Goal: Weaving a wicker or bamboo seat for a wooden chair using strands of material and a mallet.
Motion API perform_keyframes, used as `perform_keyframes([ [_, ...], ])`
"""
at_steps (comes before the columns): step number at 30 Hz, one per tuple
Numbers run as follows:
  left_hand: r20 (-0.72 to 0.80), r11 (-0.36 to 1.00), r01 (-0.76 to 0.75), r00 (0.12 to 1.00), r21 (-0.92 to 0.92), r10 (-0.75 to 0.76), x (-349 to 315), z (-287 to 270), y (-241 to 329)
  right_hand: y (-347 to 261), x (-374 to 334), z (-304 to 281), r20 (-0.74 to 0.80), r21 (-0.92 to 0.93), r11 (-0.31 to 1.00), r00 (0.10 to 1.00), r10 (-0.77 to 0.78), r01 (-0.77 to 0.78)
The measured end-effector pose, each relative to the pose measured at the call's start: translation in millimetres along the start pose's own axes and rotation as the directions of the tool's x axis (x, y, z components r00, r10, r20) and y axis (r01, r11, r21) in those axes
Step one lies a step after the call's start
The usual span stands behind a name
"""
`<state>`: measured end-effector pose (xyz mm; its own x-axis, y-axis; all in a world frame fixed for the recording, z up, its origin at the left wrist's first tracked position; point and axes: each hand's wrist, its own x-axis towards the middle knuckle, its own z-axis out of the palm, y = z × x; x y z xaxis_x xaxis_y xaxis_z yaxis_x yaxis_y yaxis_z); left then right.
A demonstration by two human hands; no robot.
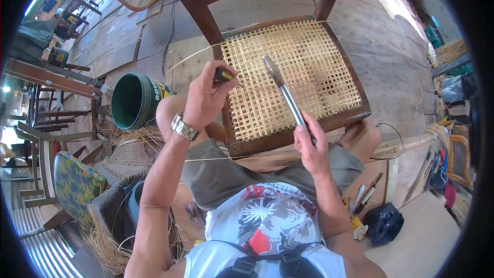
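A wooden chair with a woven cane seat (288,67) stands before my knees, its open-weave strips filling the dark brown frame (298,135). My left hand (208,92) is closed on a short black-and-yellow handle (223,74) over the seat's left edge. A thin metal tip pokes out beside the fingers, like that of a small screwdriver or awl. In my right hand (312,144), closed at the seat's front edge, is a hammer (292,104) with a shiny metal shaft. Its worn head is raised over the middle of the weave. Loose cane strands stick out at the seat's left.
Left of the chair lies a tipped green bucket (135,101). Cane scraps (139,146) and a camouflage-patterned cushion (78,183) are nearby. To my right are hand tools (364,195) and a black bag-like item (383,224). Worn plywood (396,67) covers the floor.
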<state>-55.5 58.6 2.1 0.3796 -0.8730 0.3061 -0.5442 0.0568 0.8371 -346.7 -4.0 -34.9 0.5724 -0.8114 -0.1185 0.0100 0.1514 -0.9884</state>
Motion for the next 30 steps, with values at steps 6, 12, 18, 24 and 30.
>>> perform_keyframes([
  [6, 0.003, 1.0, -0.004, 1.0, -0.002, 0.004, -3.4, -4.7, -5.9, -2.0, -10.8, -15.0, 0.156, -0.048, 0.999, 0.988, 0.008, -0.001],
  [12, -0.143, 0.917, 0.011, 0.987, -0.399, -0.074, -29.1, -39.2, 6.4, -24.2, -23.5, -45.4, -0.086, 0.252, 0.958, 0.99, -0.116, 0.134],
  [18, -0.018, 0.776, 0.207, 0.963, -0.596, -0.27, -79.9, -13.8, 15.0, -7.7, -73.9, -66.2, -0.096, -0.005, 0.974, 0.97, 0.225, -0.227],
  [24, 0.045, 0.831, 0.27, 0.958, -0.487, -0.285, -96.8, 24.4, 20.5, 12.3, -118.6, -51.5, 0.056, -0.07, 0.962, 0.962, 0.267, -0.263],
  [30, -0.256, 0.803, 0.075, 0.926, -0.592, -0.276, -93.2, -2.5, 8.4, -8.1, -97.4, -39.4, -0.031, 0.077, 0.958, 0.959, 0.281, -0.278],
])
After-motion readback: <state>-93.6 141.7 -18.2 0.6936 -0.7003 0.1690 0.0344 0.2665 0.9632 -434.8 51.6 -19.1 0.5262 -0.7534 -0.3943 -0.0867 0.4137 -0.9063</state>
